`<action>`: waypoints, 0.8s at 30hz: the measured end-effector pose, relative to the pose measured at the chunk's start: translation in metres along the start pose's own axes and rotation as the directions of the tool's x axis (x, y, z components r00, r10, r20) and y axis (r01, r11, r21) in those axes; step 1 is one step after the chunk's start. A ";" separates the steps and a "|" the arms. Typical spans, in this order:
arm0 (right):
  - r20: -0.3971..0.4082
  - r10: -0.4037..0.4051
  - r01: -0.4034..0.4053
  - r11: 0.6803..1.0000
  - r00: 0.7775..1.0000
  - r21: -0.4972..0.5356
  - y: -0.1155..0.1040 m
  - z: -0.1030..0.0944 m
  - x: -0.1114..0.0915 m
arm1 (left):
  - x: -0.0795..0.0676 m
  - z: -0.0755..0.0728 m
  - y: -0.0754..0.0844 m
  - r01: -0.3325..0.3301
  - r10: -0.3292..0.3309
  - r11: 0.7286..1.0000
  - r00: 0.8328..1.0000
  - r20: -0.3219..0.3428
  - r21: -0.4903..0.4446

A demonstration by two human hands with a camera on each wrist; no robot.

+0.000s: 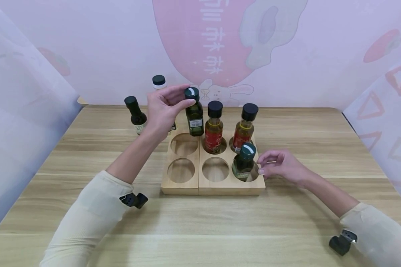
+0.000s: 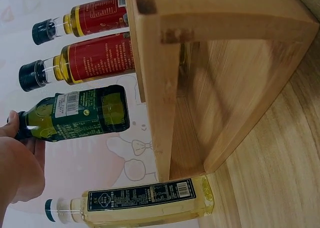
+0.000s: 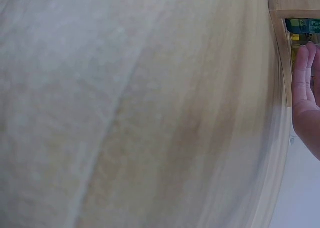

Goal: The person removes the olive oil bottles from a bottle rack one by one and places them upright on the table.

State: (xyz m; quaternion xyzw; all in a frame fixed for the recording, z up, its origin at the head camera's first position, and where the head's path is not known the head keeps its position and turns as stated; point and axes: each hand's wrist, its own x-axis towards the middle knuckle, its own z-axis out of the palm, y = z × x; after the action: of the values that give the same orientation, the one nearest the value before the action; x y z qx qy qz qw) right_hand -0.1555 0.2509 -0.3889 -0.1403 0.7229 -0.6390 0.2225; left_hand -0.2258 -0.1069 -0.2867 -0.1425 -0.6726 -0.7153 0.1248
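Note:
Up over the back left of a wooden rack [image 1: 232, 191] with round holes, my left hand [image 1: 163, 113] pinches a dark green glass bottle [image 1: 195, 120] near its cap. In the left wrist view the base of that green bottle [image 2: 114, 110] hangs free of the rack [image 2: 162, 97]. A second green bottle [image 1: 243, 166] leans a little in the front right hole. Beside it, my right hand [image 1: 284, 167] has loosely bent fingers at the rack's right edge and holds nothing; whether they touch the wood I cannot tell. Two red-labelled oil bottles [image 1: 214, 138] stand in back holes.
Left of the rack stands a slim dark bottle [image 1: 138, 118]. A pale oil bottle with a dark cap [image 1: 159, 80] is partly hidden behind my left hand; its label shows in the left wrist view. Light wood tabletop [image 1: 220, 230] surrounds the rack, with a printed curtain [image 1: 304, 74] behind.

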 end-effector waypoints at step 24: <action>0.001 0.005 -0.005 1.000 1.000 0.000 0.001 0.000 0.000 | 0.013 0.003 -0.010 0.017 -0.017 1.000 0.997 -0.081 0.006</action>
State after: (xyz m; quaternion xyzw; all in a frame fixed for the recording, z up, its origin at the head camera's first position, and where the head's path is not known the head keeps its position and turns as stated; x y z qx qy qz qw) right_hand -0.1550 0.2512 -0.3897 -0.1390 0.7230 -0.6384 0.2245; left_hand -0.2410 -0.1033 -0.2907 -0.1075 -0.6708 -0.7191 0.1463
